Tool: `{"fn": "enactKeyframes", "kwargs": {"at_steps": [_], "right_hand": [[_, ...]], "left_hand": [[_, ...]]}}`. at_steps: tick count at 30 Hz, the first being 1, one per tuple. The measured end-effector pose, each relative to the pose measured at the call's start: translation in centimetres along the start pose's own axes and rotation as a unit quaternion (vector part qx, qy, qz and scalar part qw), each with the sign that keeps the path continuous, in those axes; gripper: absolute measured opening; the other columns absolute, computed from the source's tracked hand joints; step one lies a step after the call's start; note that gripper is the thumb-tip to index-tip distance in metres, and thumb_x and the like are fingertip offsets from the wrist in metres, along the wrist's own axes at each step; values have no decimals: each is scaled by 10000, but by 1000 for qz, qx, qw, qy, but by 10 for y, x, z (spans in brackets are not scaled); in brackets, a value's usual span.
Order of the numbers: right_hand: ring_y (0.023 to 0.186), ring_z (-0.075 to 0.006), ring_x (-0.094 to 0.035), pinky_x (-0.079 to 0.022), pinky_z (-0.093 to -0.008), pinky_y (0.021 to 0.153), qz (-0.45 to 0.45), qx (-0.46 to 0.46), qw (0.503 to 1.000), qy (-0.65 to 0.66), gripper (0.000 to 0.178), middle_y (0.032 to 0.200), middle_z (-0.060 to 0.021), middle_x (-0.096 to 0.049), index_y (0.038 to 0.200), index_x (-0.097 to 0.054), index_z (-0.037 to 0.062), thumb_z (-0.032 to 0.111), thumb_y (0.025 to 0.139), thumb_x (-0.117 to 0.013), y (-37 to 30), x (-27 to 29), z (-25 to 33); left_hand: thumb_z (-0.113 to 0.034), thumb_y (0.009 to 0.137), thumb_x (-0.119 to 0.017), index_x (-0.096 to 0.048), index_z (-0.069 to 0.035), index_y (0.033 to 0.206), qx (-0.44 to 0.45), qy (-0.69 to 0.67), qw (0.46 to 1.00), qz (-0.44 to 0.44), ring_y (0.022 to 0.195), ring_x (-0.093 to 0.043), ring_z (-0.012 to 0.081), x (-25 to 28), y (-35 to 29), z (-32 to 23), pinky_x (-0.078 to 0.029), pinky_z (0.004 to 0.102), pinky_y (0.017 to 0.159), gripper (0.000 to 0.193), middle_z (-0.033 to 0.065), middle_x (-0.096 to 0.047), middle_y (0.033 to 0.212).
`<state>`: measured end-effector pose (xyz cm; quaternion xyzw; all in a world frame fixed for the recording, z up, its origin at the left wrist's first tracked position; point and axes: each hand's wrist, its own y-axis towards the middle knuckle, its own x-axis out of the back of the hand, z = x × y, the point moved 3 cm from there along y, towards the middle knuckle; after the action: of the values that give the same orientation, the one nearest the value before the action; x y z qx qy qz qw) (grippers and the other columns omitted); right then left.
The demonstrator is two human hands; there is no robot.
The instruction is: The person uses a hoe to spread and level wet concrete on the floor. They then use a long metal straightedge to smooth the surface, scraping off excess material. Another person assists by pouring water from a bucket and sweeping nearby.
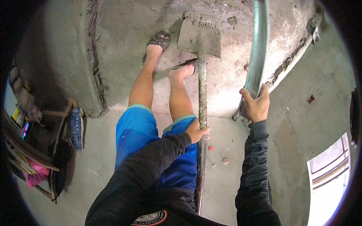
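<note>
My left hand [198, 131] is closed around the long handle [202, 90] of a shovel. The shovel's broad, square-cornered blade [188, 37] lies far ahead on the grey floor, smeared with what looks like mortar. Over on the right, my right hand [258, 106] grips the near part of a long, straight, greenish-grey bar [258, 49], which looks like a metal straightedge. The bar runs away from me past the top of the view, slightly blurred. My two feet in dark sandals [160, 39] stand left of the shovel blade.
A rough raised edge [288, 64] runs along the right, with a grey wall [298, 124] and a bright window [330, 165] beyond. A rough groove [94, 56] lies on the left. Shelving with a blue-and-white bag [76, 128] and pink cloth [37, 174] stands at far left. A red cap-like bit [211, 148] lies near the handle.
</note>
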<state>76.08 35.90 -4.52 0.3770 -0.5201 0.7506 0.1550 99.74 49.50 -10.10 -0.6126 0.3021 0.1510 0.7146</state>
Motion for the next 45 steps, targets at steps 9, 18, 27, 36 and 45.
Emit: {"fn": "enactKeyframes", "kwargs": {"at_steps": [9, 18, 27, 36, 45], "right_hand": [[871, -416, -576, -453, -446, 778, 154, -95, 953, -244, 510, 919, -300, -574, 1229, -299, -47, 68, 763, -473, 14, -106, -97], [844, -401, -561, -454, -456, 734, 10, 1, 990, -137, 370, 967, -253, -538, 1090, -386, -7, 32, 746, -517, -5, -72, -58], [823, -411, -571, -465, -435, 746, 104, -37, 972, -206, 411, 924, -270, -551, 1098, -384, -27, 92, 742, -553, 2, -105, -93], [827, -393, -578, -445, -422, 750, 13, -15, 997, -70, 442, 843, -265, -584, 991, -478, -62, 209, 694, -662, -59, -69, -102], [527, -154, -569, -447, -275, 457, 142, -263, 885, 357, 128, 630, -94, -571, 821, -523, -31, 53, 765, -601, -122, -63, -119]], "left_hand": [[-109, 848, -553, -345, -14, 953, 25, 7, 1000, 4, 629, -561, 179, -2, -3, -2, -512, 336, 603, 252, 92, -507, 777], [-103, 845, -559, -340, 0, 988, 18, 6, 1000, -5, 641, -569, 177, 4, 3, 9, -529, 343, 640, 281, 103, -514, 809], [-110, 833, -576, -355, -4, 998, -5, 2, 1000, -8, 634, -572, 183, -2, -3, -3, -534, 342, 612, 295, 101, -515, 800], [-148, 830, -573, -425, -27, 937, 111, -109, 988, 7, 579, -571, 212, 2, 2, -17, -517, 355, 580, 219, 94, -529, 747], [-278, 799, -619, -484, -23, 963, 71, -197, 971, -112, 621, -547, 188, 27, 55, -31, -485, 339, 544, 331, 62, -530, 734]]}}
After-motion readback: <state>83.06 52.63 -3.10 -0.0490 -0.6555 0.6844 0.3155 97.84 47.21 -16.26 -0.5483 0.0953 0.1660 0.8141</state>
